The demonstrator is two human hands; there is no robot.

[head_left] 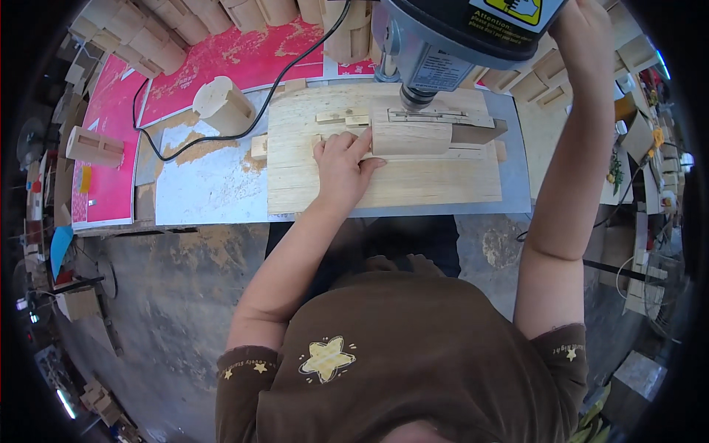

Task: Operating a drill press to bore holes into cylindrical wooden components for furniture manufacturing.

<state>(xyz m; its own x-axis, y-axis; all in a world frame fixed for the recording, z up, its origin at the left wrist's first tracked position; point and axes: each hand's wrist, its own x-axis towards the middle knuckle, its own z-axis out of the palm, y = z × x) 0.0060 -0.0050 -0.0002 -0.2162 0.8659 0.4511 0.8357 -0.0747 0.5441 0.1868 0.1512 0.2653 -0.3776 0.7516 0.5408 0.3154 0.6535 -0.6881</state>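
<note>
A pale, rounded wooden block (411, 138) lies on its side on a flat wooden board (413, 183), under the chuck of a drill press (418, 98). My left hand (346, 166) rests on the board at the block's left end. Its index finger touches that end, and the thumb is stretched out apart below it. Raised past the right side of the drill press head (461, 33), my right hand (581, 26) is cut by the upper edge. Its fingers are hidden, so what it touches does not show. A wooden stop (480, 133) sits against the block's right end.
A black cable (277, 85) loops across the bench on the left. Two loose wooden pieces stand there, an upright cylinder (223, 107) and a slotted one (94, 146). Several similar pieces (148, 48) line the back on a pink sheet (221, 63) strewn with sawdust.
</note>
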